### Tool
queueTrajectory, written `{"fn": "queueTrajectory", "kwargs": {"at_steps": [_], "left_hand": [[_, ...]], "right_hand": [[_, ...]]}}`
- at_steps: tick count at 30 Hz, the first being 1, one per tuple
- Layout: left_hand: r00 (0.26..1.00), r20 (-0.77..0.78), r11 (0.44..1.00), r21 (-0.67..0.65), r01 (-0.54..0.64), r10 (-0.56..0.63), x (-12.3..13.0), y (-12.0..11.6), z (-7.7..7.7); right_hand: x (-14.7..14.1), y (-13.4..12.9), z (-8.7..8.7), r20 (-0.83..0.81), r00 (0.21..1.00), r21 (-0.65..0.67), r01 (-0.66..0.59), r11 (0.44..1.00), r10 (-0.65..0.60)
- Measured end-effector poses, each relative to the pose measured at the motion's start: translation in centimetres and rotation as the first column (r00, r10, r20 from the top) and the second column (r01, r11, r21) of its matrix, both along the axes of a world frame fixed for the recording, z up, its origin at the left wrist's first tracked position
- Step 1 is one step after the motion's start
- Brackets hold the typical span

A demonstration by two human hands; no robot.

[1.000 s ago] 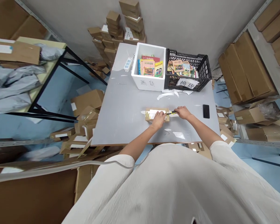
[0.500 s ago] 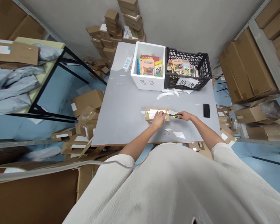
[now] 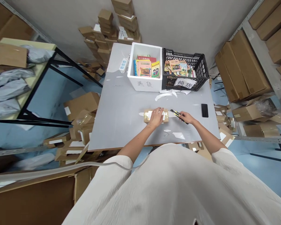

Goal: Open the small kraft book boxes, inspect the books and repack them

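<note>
Clearly, right grip (image 3: 186,117) pinches slim cutter (image 3: 176,113), left grip (image 3: 156,116) lies spread on cardboard box (image 3: 146,117).

Soft even light, stretched wide-angle edges

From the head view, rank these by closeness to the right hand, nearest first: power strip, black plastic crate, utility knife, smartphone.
1. Utility knife: held in the right hand.
2. Smartphone: to the hand's right.
3. Black plastic crate: ahead, farther back.
4. Power strip: far left.
</note>
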State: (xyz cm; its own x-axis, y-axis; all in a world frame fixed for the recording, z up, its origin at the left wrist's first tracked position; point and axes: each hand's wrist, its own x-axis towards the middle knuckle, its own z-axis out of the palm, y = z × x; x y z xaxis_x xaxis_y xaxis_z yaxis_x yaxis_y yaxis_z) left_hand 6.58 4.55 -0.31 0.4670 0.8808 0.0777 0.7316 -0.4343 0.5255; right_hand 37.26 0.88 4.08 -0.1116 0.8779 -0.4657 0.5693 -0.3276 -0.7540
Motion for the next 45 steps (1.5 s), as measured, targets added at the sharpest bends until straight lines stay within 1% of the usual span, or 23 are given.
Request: {"fn": "queueTrajectory", "kwargs": {"at_steps": [1,3,5,6,9,11,13,15,19,23,27,32,35,38,41,43,45], "left_hand": [[1.000,-0.001,1.000,-0.010,-0.017,0.017,0.0,0.3,0.0],[0.999,-0.027,0.998,-0.049,-0.040,0.039,0.0,0.8,-0.2],[0.997,-0.062,0.995,-0.086,-0.055,0.050,0.2,1.2,-0.5],[0.995,-0.080,0.993,-0.098,-0.061,0.053,0.3,1.5,-0.6],[0.990,-0.130,0.990,-0.117,-0.073,0.058,0.5,2.3,-0.8],[0.985,-0.164,0.989,-0.133,-0.070,0.048,0.6,2.7,-0.8],[0.983,-0.182,0.990,-0.129,-0.053,0.029,0.5,2.8,-0.8],[0.984,-0.176,0.995,-0.091,-0.027,0.010,0.4,2.5,-0.9],[0.991,-0.137,1.000,-0.023,-0.006,0.002,0.4,1.4,-1.4],[0.994,-0.108,1.000,-0.009,-0.023,0.022,0.4,0.8,-1.9],[0.995,-0.099,1.000,0.001,-0.027,0.027,0.4,0.7,-2.2],[0.992,-0.122,1.000,0.000,-0.020,0.020,0.3,0.6,-2.2],[0.992,-0.128,1.000,-0.005,-0.019,0.018,0.2,0.5,-2.2],[0.991,-0.134,1.000,-0.006,-0.028,0.027,0.1,0.4,-2.1],[0.992,-0.121,0.999,-0.017,-0.029,0.027,0.0,0.5,-2.1],[0.994,-0.103,0.999,-0.036,-0.036,0.032,0.1,0.5,-2.0],[0.995,-0.085,0.997,-0.062,-0.051,0.046,0.1,0.5,-1.9]], "right_hand": [[-0.2,-0.3,0.1,0.011,1.000,0.031,-0.017,0.999,0.017],[-0.7,-1.0,0.4,0.072,0.994,0.107,-0.091,0.990,0.084],[-1.4,-1.6,0.5,0.190,0.968,0.174,-0.198,0.965,0.164],[-1.7,-1.8,0.6,0.262,0.944,0.187,-0.251,0.950,0.198],[-2.6,-2.0,0.6,0.459,0.849,0.170,-0.374,0.912,0.263],[-3.0,-1.9,0.4,0.546,0.791,0.158,-0.421,0.893,0.276],[-3.2,-1.7,0.2,0.594,0.757,0.163,-0.444,0.881,0.272],[-3.3,-1.7,-0.1,0.602,0.752,0.168,-0.447,0.878,0.268],[-3.4,-2.0,-1.1,0.569,0.785,0.181,-0.412,0.893,0.247],[-3.8,-2.4,-2.7,0.557,0.810,0.227,-0.362,0.904,0.185],[-3.8,-2.7,-4.1,0.568,0.814,0.286,-0.333,0.899,0.120],[-2.8,-3.0,-4.5,0.595,0.798,0.295,-0.333,0.895,0.101],[-2.2,-3.0,-4.6,0.602,0.795,0.306,-0.313,0.899,0.072],[-1.4,-2.6,-4.8,0.579,0.815,0.350,-0.208,0.913,-0.036],[-0.4,-2.0,-5.0,0.536,0.833,0.388,-0.097,0.917,-0.139],[0.2,-1.7,-5.2,0.512,0.842,0.379,-0.046,0.924,-0.168],[0.8,-1.7,-5.6,0.493,0.841,0.354,0.039,0.935,-0.222]]}}
